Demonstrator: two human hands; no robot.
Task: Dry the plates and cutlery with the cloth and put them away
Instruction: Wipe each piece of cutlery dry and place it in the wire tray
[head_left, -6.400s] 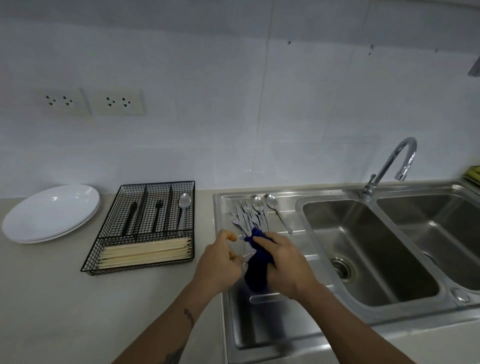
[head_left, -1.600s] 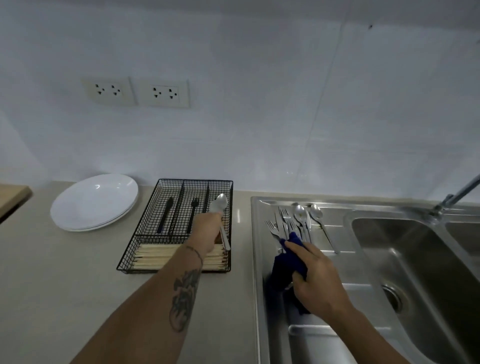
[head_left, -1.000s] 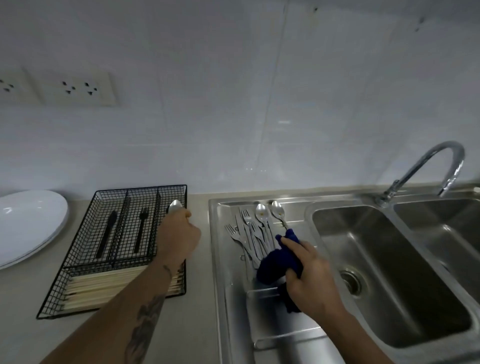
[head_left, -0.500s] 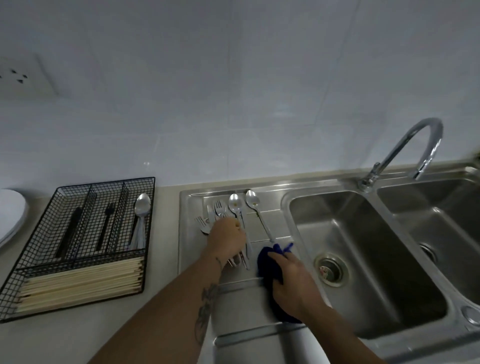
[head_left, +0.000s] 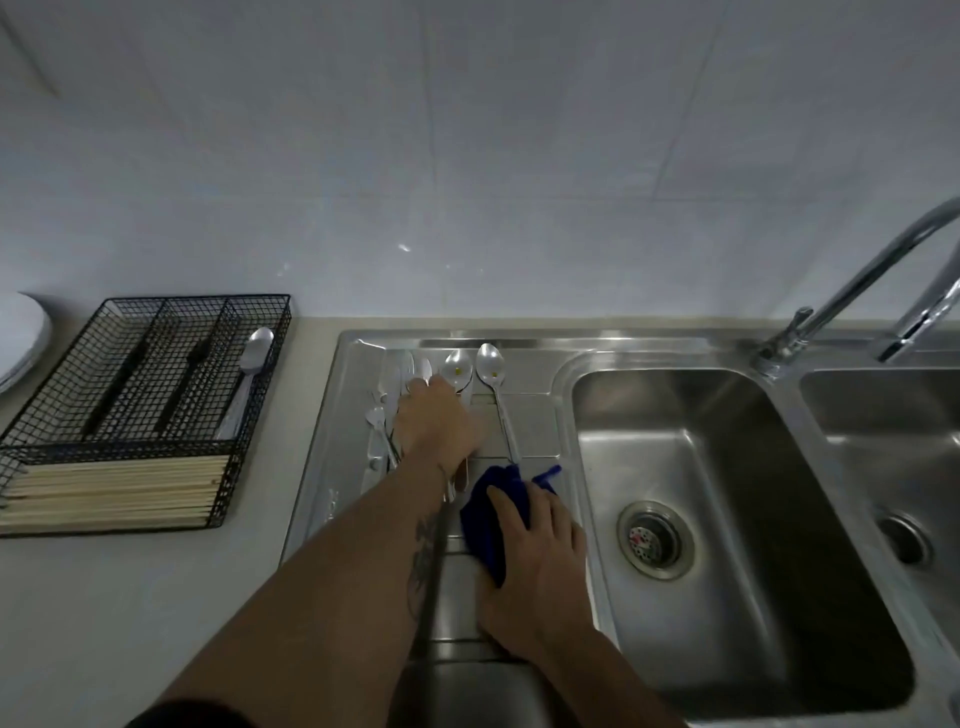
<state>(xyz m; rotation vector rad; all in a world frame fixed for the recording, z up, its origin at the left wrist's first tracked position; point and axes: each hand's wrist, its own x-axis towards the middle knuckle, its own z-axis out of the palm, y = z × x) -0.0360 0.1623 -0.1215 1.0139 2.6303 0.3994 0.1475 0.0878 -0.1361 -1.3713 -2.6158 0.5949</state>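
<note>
Nearest me, my right hand (head_left: 535, 540) grips the blue cloth (head_left: 488, 519) on the drainboard (head_left: 524, 431), while further out my left hand (head_left: 434, 415) lies over the wet forks and spoons (head_left: 457, 366), apparently choosing one, though whether its fingers have closed I cannot tell; next comes lifting one piece to the cloth, then on to the wire tray (head_left: 156, 358).

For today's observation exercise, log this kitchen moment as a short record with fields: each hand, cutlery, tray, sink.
left hand: reaching onto the cutlery pile on the drainboard; grip hidden
right hand: holds the blue cloth
cutlery pile: forks and spoons; one spoon lies apart, right of the hand
wire tray: spoons in its right slot
sink basin: nothing in it
</note>
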